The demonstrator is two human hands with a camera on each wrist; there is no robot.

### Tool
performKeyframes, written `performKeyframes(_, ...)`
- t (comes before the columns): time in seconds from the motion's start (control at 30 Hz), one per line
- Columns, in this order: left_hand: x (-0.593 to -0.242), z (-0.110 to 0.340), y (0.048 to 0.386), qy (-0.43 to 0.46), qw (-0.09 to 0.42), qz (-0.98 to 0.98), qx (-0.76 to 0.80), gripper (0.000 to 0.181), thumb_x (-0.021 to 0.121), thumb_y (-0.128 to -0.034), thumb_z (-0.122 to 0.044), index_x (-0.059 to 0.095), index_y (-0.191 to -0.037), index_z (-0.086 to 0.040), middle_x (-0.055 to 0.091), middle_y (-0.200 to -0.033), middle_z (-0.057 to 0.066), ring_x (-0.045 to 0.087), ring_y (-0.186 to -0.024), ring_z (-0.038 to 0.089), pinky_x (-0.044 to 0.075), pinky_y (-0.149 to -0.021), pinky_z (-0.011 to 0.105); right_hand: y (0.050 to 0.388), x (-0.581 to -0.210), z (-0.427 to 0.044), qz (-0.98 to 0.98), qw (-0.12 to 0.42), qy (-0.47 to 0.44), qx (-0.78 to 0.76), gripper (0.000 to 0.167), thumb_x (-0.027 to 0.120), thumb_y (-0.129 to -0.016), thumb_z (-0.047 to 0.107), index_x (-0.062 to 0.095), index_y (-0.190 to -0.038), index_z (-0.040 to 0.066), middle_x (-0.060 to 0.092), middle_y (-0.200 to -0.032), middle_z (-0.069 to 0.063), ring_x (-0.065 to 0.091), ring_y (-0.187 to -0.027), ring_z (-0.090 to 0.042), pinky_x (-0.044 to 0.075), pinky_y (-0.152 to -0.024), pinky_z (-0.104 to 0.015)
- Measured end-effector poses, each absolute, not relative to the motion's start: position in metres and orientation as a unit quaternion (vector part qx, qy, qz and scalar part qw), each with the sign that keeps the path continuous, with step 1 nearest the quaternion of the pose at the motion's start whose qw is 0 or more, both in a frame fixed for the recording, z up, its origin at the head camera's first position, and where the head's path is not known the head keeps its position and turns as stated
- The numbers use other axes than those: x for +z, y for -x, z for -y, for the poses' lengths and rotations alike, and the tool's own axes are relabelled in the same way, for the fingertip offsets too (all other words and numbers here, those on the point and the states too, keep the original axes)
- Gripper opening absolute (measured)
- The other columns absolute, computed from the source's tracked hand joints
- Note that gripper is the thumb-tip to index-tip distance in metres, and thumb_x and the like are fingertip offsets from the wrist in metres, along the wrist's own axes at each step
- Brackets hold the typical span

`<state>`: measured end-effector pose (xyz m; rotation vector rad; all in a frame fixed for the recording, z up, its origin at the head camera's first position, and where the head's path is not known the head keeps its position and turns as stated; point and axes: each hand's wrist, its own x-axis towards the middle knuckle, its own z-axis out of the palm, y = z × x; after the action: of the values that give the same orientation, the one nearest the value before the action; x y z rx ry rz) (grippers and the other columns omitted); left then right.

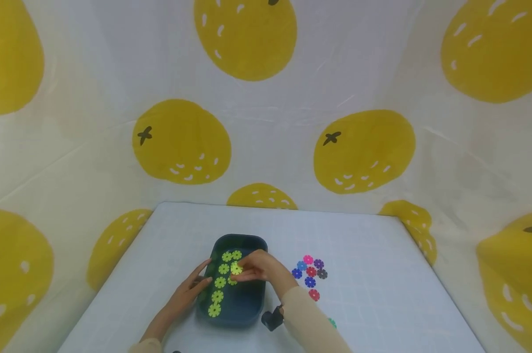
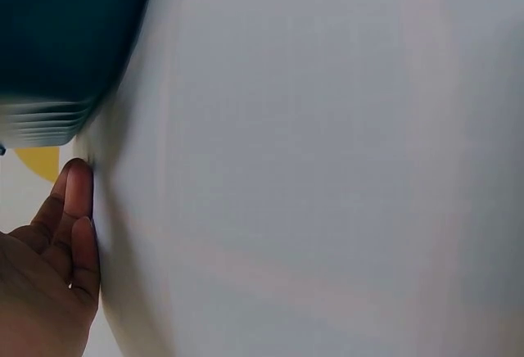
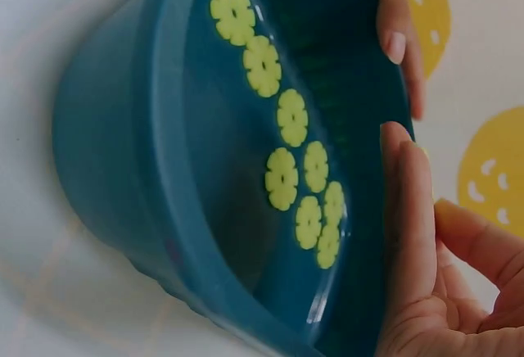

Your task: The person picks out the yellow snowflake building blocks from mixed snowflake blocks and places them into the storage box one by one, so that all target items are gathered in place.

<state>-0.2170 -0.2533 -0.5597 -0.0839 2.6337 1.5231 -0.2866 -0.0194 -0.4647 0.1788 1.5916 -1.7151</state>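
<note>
A dark teal plastic tub (image 1: pixel 239 316) stands on the table, with several yellow-green notched snowflake discs (image 3: pixel 292 117) lying in two rows on its floor. Over the tub, my right hand (image 1: pixel 261 267) pinches a bright yellow-green snowflake disc (image 1: pixel 236 267) between thumb and fingertips. From the right wrist, the fingers of that hand (image 3: pixel 434 267) largely hide the pinched disc. My left hand (image 1: pixel 188 291) rests at the tub's left side, its fingertips touching the rim. The left wrist view shows the left hand (image 2: pixel 61 250) with its fingers extended beside the tub (image 2: pixel 65 38).
Right of the tub lies a loose group of snowflake discs in other colours, among them a pink disc (image 1: pixel 308 259), a red disc (image 1: pixel 314 294) and a grey disc (image 1: pixel 322 273). A green disc (image 1: pixel 332 322) lies partly behind the right sleeve. Fruit-printed cloth (image 1: pixel 266 147) hangs around the white table (image 1: pixel 380 284).
</note>
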Motion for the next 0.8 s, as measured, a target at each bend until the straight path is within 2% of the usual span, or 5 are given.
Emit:
performKeyframes(0.3, -0.560, 0.254, 0.218, 0.026, 0.047, -0.863, 0.503, 0.060, 0.058, -0.0983, -0.046, 0.034, -0.153, -0.039, 0.041, -0.156, 0.012, 0.055, -0.124, 0.035, 0.048, -0.098, 0.057, 0.299, -0.471, 0.028, -0.689, 0.387, -0.060, -0.610, 0.021, 0.063, -0.095, 0.005, 0.064, -0.107, -0.011, 0.073, -0.094, -0.027, 0.074, -0.088, -0.034, 0.060, -0.078, -0.034)
performKeyframes(0.53, -0.560, 0.254, 0.217, 0.029, 0.048, -0.862, 0.505, 0.061, 0.058, -0.0980, -0.045, 0.035, -0.153, -0.037, 0.041, -0.155, 0.014, 0.055, -0.125, 0.036, 0.047, -0.099, 0.058, 0.304, -0.472, 0.031, -0.742, 0.387, -0.042, -0.546, 0.014, 0.065, -0.092, 0.005, 0.068, -0.094, -0.009, 0.073, -0.090, -0.027, 0.074, -0.086, -0.033, 0.060, -0.078, -0.035)
performKeyframes(0.8, -0.560, 0.254, 0.215, 0.025, 0.044, -0.861, 0.506, 0.060, 0.058, -0.0985, -0.044, 0.035, -0.153, -0.036, 0.039, -0.157, 0.015, 0.052, -0.128, 0.040, 0.046, -0.099, 0.061, 0.306, -0.476, 0.038, -0.760, 0.413, -0.012, -0.501, 0.015, 0.064, -0.093, 0.003, 0.067, -0.089, -0.011, 0.073, -0.087, -0.028, 0.075, -0.081, -0.032, 0.060, -0.078, -0.036)
